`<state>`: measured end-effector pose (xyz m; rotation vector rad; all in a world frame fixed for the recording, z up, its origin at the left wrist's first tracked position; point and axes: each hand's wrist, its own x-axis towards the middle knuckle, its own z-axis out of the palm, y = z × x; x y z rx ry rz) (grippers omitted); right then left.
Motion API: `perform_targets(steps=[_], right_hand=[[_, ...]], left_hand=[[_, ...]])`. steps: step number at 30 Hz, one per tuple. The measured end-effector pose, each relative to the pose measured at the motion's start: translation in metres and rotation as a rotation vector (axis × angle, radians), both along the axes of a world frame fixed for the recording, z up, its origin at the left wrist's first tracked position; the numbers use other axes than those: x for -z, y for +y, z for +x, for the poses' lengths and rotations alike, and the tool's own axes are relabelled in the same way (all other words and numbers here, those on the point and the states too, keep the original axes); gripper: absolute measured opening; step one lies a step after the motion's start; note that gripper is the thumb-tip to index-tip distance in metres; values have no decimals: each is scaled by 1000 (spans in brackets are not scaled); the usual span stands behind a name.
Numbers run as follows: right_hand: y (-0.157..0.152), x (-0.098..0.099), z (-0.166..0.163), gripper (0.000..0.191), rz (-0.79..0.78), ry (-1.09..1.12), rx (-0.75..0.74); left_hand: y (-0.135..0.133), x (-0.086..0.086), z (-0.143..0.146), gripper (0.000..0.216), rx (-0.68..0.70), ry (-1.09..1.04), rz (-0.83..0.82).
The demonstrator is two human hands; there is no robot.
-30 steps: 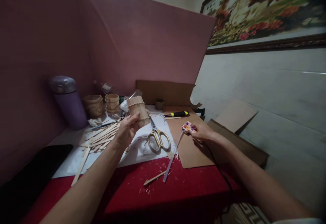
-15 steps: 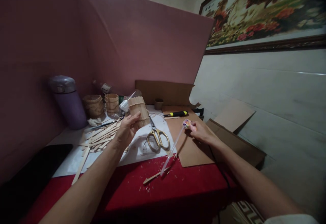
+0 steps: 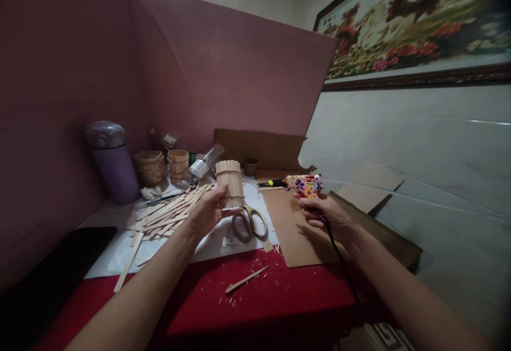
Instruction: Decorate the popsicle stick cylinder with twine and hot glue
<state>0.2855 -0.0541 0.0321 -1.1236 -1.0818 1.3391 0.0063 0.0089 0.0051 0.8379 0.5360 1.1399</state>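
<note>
My left hand (image 3: 208,208) is closed around a small barrel-shaped cup (image 3: 230,183) made of wooden craft sticks, held upright above the white paper. A pair of scissors (image 3: 250,224) with gold handles lies just below the cup. My right hand (image 3: 321,213) grips a flower-patterned hot glue gun (image 3: 306,185) by its handle. The gun's nozzle end points left, toward the cup but apart from it. A long clear glue stick (image 3: 359,183) sticks out behind the gun to the right. A black cord (image 3: 334,242) hangs from the handle.
Loose craft sticks (image 3: 171,215) lie on white paper (image 3: 106,255) at left. Behind them are two wooden cups (image 3: 178,164), a plastic bottle (image 3: 206,160) and a purple flask (image 3: 114,167). A yellow-black knife (image 3: 275,183) lies near the cardboard (image 3: 287,234). One pointed stick (image 3: 246,280) rests on red cloth (image 3: 191,303).
The glue gun has turned in my right hand: its stick pointed down toward the red cloth and now extends right. My left hand has moved the cup slightly right and down.
</note>
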Motion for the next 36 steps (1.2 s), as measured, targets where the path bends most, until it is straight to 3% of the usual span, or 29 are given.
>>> perform_targets(steps=[5,7,9,18,25,36], right_hand=[[-17,-9,-34,26,-7,25,-145],[-22,-12,-46,18,38,-12,-189],[-25,-15,-56,21,101,-99,-232],[-11,-19,-80,26,207,-206,-208],[5,-22,-90,32,269,-202,-247],[11,-2,-90,35,275,-111,-190]], left_hand=[[-3,2,3,32,78,-19,-29],[-4,3,3,31,97,-30,-42],[-4,3,2,31,104,-45,-51],[-4,-2,-2,43,131,-87,-13],[0,1,-6,38,100,-142,-27],[4,-2,-13,54,111,-188,-87]])
